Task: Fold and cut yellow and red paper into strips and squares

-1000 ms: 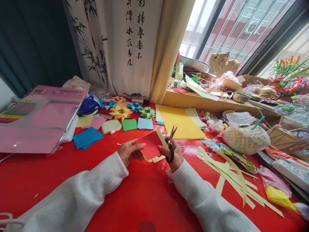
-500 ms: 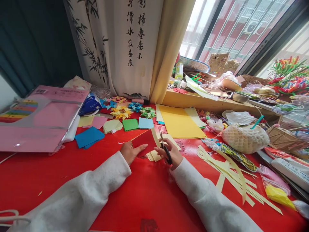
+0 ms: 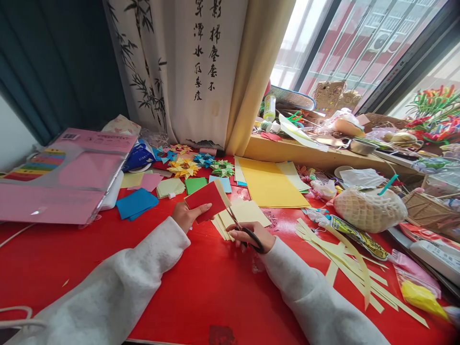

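Observation:
My left hand (image 3: pixel 187 215) grips a small stack of paper squares (image 3: pixel 208 198) with a red sheet on top and pale yellow ones beneath, lifted a little off the red table (image 3: pixel 201 297). My right hand (image 3: pixel 251 235) holds black-handled scissors (image 3: pixel 244 229), their blades pointing up-left toward the stack's right edge. Under both hands lies a loose pile of pale yellow squares (image 3: pixel 242 216).
A large pink paper pack (image 3: pixel 61 177) lies at left. Blue squares (image 3: pixel 135 203), green and cream stacks and folded paper stars (image 3: pixel 183 167) sit behind. A big yellow sheet (image 3: pixel 269 184), yellow strips (image 3: pixel 345 258), a netted round object (image 3: pixel 368 209) and a cluttered window ledge (image 3: pixel 316 153) are at right.
My left hand lifted the red-topped stack up and left. My right hand lowered the scissors to the table, blades now low and pointing at the stack; yellow squares lie uncovered.

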Available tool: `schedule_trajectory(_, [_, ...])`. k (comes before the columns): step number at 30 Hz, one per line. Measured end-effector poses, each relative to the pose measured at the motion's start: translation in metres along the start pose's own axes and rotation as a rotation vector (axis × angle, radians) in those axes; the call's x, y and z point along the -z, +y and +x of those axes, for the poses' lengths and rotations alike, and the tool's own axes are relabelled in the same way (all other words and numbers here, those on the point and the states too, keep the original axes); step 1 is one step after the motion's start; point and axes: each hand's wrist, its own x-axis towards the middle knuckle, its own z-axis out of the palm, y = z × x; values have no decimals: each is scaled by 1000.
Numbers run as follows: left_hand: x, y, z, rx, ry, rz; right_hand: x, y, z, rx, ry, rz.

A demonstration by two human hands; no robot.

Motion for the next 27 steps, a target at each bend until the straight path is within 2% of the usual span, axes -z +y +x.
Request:
schedule_trajectory(3, [-10, 0, -7, -82, 34, 13, -3, 2, 0, -1, 9, 5])
schedule_trajectory(7, [-16, 1, -12, -69, 34, 10, -4, 5, 0, 7, 16, 10])
schedule_trajectory(13, [-14, 0, -11, -68, 14, 22, -3, 5, -1, 17, -17, 20])
schedule_trajectory(18, [-12, 2, -12, -72, -9, 34, -6, 5, -2, 11, 7, 8])
schedule_trajectory(23, [-9, 2, -14, -94, -94, 14, -4, 8, -1, 23, 0, -1])
schedule_trajectory(27, [-10, 0, -12, -117, -38, 80, -4, 9, 0, 42, -12, -4])
